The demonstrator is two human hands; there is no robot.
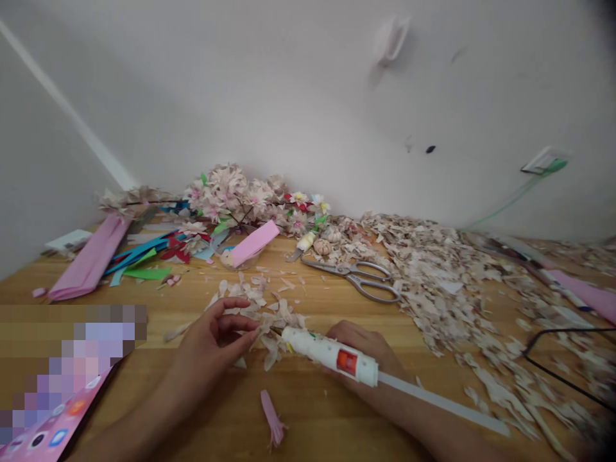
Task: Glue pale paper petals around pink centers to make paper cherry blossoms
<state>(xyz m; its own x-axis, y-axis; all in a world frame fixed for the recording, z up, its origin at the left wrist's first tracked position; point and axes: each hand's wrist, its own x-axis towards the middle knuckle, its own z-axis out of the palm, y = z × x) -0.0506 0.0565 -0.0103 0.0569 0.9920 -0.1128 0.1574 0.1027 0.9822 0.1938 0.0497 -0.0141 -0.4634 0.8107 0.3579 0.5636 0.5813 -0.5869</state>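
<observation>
A white hot glue gun lies in my right hand, whose fingers wrap round its grip. A long pale glue stick juts from its back end, and a red switch shows on its side. Its nozzle points left at my left hand. There the thumb and fingertips close on a thin whitish petal, right by the nozzle tip. More loose petals lie just beyond my fingers. A small fringed pink paper piece rests on the table in front of me.
Silver scissors lie beyond my right hand. Dried petals cover the table's right side, near a black cable. Artificial flower branches stand against the wall. Folded pink paper and a phone are at left.
</observation>
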